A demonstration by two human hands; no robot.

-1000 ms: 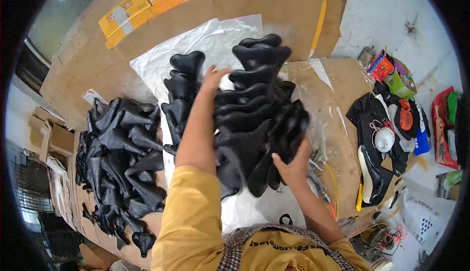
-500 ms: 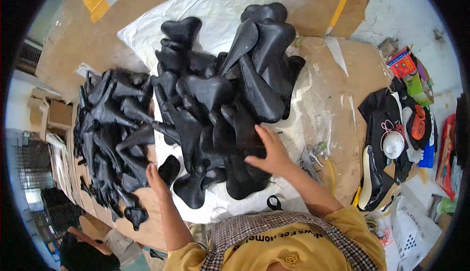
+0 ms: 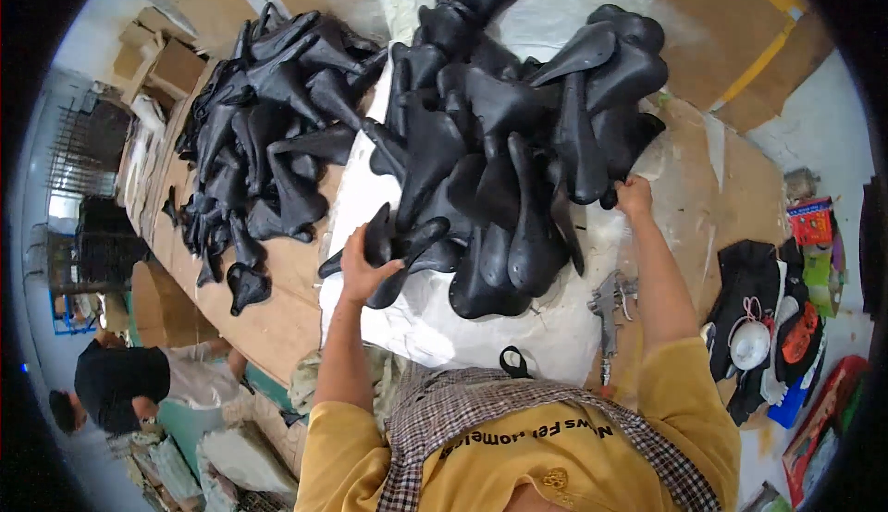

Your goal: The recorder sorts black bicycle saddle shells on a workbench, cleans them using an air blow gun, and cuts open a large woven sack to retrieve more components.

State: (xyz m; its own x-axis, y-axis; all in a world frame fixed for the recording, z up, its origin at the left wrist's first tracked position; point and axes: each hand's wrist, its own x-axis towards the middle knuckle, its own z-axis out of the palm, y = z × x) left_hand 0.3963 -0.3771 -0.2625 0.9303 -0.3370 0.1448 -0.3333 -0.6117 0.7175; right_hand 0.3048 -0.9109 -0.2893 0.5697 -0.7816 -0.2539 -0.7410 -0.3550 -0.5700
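Black bicycle saddles [image 3: 499,110] lie heaped over one another on a white sheet [image 3: 416,332] in front of me. At the heap's near left, my left hand [image 3: 366,270] rests against an upturned saddle [image 3: 378,237], thumb spread away from the fingers. On the right side, my right hand [image 3: 635,197] has its fingers closed at the narrow black tip of a saddle [image 3: 609,197]; the rest of that saddle is hidden under the heap. A second heap of black saddle-shaped pieces [image 3: 264,142] lies on the brown board to the left.
A spray gun [image 3: 608,313] lies right of the sheet. Farther right are dark cloths [image 3: 745,281] and a white round cup-like thing [image 3: 748,345]. Brown cardboard [image 3: 268,304] covers the table. Another person [image 3: 125,387] is at the lower left.
The view has turned, so the heaps appear farther right and higher. My right hand has moved from the heap's near edge to its right side. My left thumb now spreads beside a saddle.
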